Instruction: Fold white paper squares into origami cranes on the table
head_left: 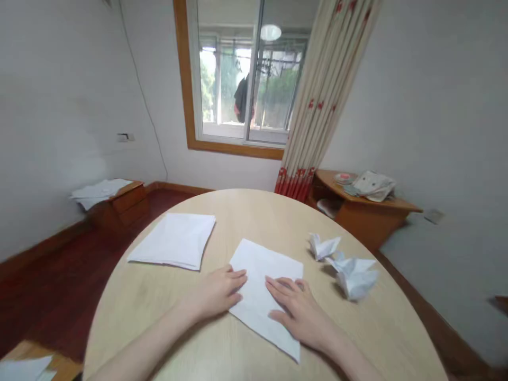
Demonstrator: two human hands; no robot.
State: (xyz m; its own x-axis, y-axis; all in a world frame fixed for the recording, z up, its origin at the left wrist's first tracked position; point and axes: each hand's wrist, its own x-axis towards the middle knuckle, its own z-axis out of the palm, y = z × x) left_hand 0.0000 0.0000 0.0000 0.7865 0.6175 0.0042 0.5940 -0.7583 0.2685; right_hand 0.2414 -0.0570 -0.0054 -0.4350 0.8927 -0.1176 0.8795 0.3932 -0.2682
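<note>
A white sheet of paper (257,296), apparently folded, lies flat and slanted on the round wooden table (166,307). My left hand (222,290) rests at the sheet's left edge, its fingertips on the paper. Spread over the right part of the same sheet, my right hand (296,309) presses down with its fingers apart. Neither hand grips anything. Right of my right hand sit folded paper figures, a smaller one (323,246) behind a larger one (355,278) with wing-like points. A stack of white paper (174,241) lies to the left, apart from my hands.
Beyond the table, a wooden desk (369,203) holding a pale bag (375,185) stands at the right. A low drawer cabinet (129,203) with papers on top is at the left wall. The curtain (317,116) hangs beside the window (246,79).
</note>
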